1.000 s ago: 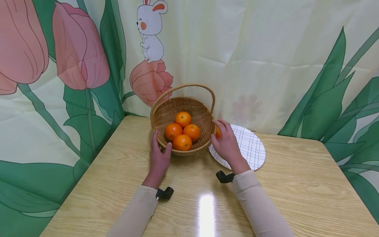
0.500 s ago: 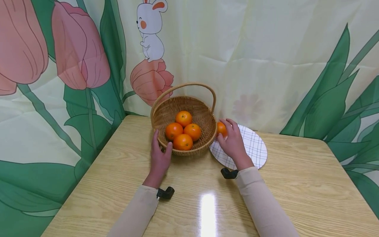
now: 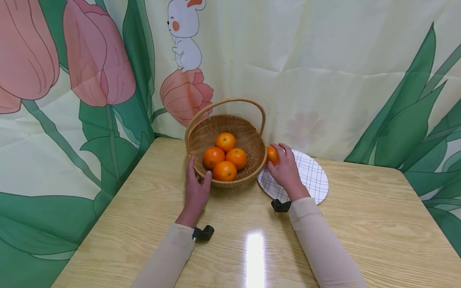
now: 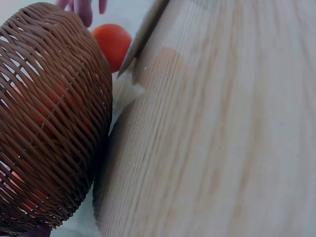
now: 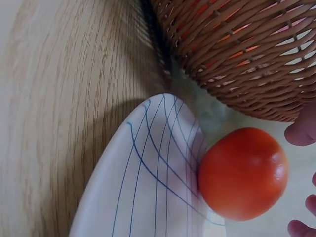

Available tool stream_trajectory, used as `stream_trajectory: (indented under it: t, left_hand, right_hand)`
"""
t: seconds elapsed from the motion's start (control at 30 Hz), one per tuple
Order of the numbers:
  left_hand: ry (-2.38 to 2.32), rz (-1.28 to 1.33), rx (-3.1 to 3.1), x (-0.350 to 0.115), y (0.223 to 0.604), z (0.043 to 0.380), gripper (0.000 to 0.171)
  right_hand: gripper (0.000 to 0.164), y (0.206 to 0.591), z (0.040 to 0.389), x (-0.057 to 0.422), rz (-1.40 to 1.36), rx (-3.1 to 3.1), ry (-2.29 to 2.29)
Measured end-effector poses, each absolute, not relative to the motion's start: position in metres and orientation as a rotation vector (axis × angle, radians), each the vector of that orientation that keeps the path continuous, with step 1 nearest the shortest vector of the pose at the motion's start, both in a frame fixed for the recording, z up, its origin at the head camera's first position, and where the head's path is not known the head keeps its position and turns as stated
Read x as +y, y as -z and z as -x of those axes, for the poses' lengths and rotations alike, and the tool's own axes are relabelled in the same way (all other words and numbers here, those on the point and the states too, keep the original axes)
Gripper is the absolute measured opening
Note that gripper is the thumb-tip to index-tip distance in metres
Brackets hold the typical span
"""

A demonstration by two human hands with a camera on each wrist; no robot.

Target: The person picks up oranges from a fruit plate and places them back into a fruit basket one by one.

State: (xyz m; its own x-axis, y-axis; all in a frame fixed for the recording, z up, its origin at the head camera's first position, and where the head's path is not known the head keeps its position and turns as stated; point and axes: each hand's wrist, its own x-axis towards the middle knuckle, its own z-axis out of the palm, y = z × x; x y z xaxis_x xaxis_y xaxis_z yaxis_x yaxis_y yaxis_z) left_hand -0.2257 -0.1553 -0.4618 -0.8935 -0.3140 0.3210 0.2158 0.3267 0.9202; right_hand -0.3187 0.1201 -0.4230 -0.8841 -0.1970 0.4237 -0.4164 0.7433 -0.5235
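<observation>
A brown wicker basket (image 3: 248, 136) with a tall handle holds several oranges (image 3: 225, 171). At its front left, my left hand (image 3: 196, 196) rests against the side with thumb and fingers spread and fairly straight. Another orange (image 5: 243, 174) lies at the left end of a white plate (image 3: 311, 178) with blue grid lines, close beside the basket. My right hand (image 3: 287, 172) is over that plate, its fingers around the lone orange; the right wrist view shows the fingertips (image 5: 302, 131) apart from the fruit. The basket hides part of the left fingers.
The light wooden table (image 3: 378, 224) extends in front and to the right. Behind it hangs a curtain (image 3: 324, 80) printed with tulips and a rabbit, close to the basket's back. Dark wrist cameras (image 3: 203, 233) sit on both wrists.
My right hand has moved off the basket's right rim, rightward to the lone orange, which shows more now. The left hand stays at the basket. The head view has shifted slightly.
</observation>
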Motion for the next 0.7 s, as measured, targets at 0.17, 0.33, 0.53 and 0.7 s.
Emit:
stream_trajectory:
  t: [0.17, 0.33, 0.53, 0.7]
  left_hand:
    - [1.585, -0.099, -2.164, -0.155, 0.461, 0.226, 0.073]
    - [1.558, -0.115, -2.167, -0.154, 0.459, 0.225, 0.073]
    - [1.554, -0.118, -2.166, -0.154, 0.46, 0.226, 0.072]
    - [1.563, -0.121, -2.176, -0.155, 0.463, 0.225, 0.072]
  right_hand:
    - [0.057, 0.426, 0.324, 0.12, -0.459, -2.646, -0.896]
    - [0.059, 0.428, 0.33, 0.12, -0.456, -2.681, -0.891]
    - [0.064, 0.429, 0.335, 0.12, -0.452, -2.754, -0.867]
    - [0.07, 0.435, 0.339, 0.122, -0.479, -2.804, -0.837]
